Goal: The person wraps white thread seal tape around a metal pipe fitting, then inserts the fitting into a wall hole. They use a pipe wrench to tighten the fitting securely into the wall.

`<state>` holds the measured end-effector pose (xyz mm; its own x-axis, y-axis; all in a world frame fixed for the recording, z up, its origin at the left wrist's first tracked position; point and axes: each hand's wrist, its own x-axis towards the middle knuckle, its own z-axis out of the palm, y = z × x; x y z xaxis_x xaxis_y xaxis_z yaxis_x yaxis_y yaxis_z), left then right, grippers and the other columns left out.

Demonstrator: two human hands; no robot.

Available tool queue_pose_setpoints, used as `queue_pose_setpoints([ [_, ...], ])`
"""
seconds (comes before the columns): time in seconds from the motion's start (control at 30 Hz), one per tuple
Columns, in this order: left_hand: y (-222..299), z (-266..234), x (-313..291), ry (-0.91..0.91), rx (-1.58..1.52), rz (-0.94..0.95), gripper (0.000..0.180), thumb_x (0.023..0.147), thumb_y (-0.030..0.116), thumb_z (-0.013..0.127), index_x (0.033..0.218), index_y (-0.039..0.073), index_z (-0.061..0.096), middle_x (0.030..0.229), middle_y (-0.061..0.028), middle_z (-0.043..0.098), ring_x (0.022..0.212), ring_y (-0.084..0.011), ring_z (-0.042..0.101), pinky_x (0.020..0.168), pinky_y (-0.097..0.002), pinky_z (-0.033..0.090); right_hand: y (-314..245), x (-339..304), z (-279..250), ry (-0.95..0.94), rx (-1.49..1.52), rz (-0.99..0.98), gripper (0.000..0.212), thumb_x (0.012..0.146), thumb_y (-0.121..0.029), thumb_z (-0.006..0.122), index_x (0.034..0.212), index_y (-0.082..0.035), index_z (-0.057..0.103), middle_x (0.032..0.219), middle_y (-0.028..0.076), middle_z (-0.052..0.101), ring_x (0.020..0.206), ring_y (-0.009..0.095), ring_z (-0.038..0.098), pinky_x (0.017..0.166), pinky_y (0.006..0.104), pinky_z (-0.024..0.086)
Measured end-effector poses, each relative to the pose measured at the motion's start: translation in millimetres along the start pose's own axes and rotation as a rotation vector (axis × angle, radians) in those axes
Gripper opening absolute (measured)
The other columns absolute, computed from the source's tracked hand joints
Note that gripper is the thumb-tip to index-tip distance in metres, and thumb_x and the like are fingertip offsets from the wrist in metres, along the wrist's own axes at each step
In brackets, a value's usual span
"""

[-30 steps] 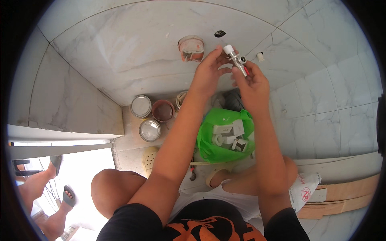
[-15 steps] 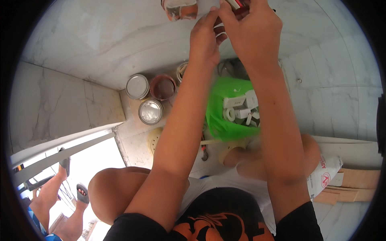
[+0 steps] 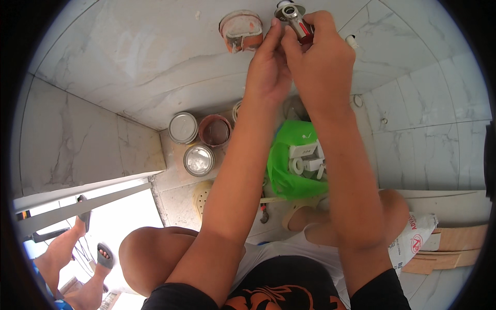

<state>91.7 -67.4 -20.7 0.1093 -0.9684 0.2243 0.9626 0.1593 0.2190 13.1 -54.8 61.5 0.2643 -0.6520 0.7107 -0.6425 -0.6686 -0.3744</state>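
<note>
A chrome valve (image 3: 295,19) with a round flange and a red marking is up against the marbled wall tiles at the top. My right hand (image 3: 325,64) is closed round its lower end, where a dark red part shows between thumb and fingers. From the left, my left hand (image 3: 268,72) reaches to the same valve, its thumb raised along the flange side. The other left fingers curl in and are mostly hidden behind my right hand. Left of the valve, an orange pipe end (image 3: 241,32) with grey filler sits in a wall opening.
Below stand a lidded can (image 3: 183,128), a red-brown bucket (image 3: 214,130) and another can (image 3: 199,160). A green bag (image 3: 281,175) with white boxes lies between my feet. A red-handled tool (image 3: 264,214) is near it. Wood strips (image 3: 460,243) lie right; another person's legs (image 3: 59,253) show left.
My view has tilted up, so the valve and more wall now show. Both hands remain together at the valve, with my right hand gripping it.
</note>
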Motion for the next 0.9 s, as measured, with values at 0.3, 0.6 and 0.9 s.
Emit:
queue_pose_setpoints([
  [0.3, -7, -6, 12, -0.067, -0.189, -0.076, 0.032, 0.109, 0.036, 0.058, 0.124, 0.009, 0.065, 0.116, -0.01, 0.072, 0.108, -0.0233, 0.069, 0.096, -0.0378, 0.057, -4, 9, 0, 0.086, -0.15, -0.177, 0.024, 0.086, -0.013, 0.08, 0.104, -0.001, 0.068, 0.086, 0.016, 0.074, 0.073, 0.033, 0.074, 0.069, 0.0395, 0.059],
  [0.6, -8, 3, 6, -0.145, -0.241, -0.053, 0.029, 0.111, 0.035, 0.053, 0.117, 0.009, 0.065, 0.102, -0.005, 0.073, 0.092, -0.017, 0.07, 0.083, -0.0333, 0.058, -12, 5, 5, 0.062, 0.113, 0.147, 0.034, 0.087, -0.021, 0.08, 0.104, 0.005, 0.066, 0.082, 0.016, 0.075, 0.072, 0.031, 0.076, 0.07, 0.0381, 0.06],
  [0.9, -5, -7, 20, -0.475, -0.541, -0.238, 0.03, 0.109, 0.038, 0.058, 0.112, 0.01, 0.069, 0.083, 0.0031, 0.066, 0.074, -0.0106, 0.063, 0.067, -0.0272, 0.054, -18, 14, -3, -0.104, 0.366, 0.562, 0.044, 0.089, -0.03, 0.078, 0.108, 0.008, 0.065, 0.082, 0.018, 0.075, 0.071, 0.025, 0.073, 0.069, 0.0347, 0.058],
])
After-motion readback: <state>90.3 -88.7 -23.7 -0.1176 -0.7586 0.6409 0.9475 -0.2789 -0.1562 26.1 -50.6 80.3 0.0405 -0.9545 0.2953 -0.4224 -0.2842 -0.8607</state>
